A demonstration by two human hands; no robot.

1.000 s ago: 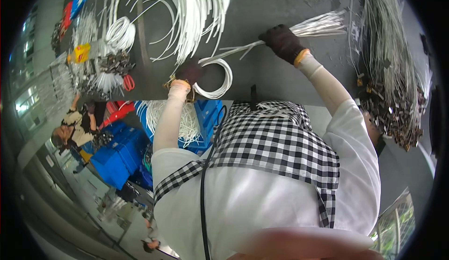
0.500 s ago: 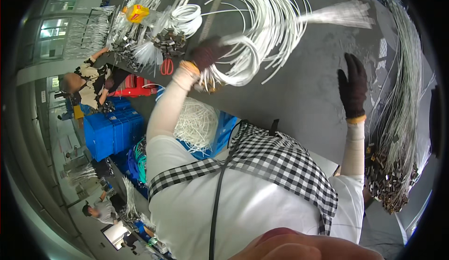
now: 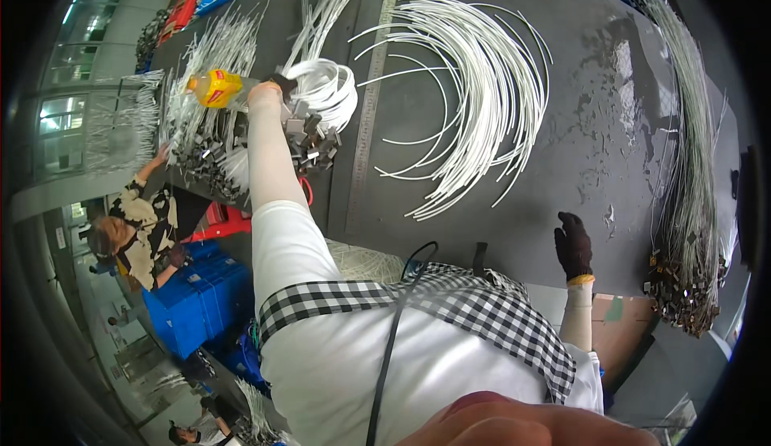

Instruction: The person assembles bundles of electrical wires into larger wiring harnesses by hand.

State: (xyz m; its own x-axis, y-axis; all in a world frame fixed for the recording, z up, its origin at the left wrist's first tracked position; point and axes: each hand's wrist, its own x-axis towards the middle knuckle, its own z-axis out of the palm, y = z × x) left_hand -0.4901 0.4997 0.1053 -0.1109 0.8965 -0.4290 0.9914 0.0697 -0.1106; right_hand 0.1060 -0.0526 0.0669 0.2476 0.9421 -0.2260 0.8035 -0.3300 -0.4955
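My left hand, in a dark glove, reaches out to the far left. It is beside a looped coil of white cables with dark metal end pieces below. Its fingers are mostly hidden, so their grip does not show. A curved bundle of loose white tubes lies on the dark table. My right hand, also gloved, hovers over the table's near edge at the right, fingers stretched and nothing in them.
A yellow-labelled bottle lies by more white cables. A metal ruler crosses the table. Long cables with metal ends hang at the right. Blue crates and a co-worker are at the left.
My left hand has moved left and away from the curved tubes; the cable coil it carried is now among the cables there. My right hand has drawn back toward me.
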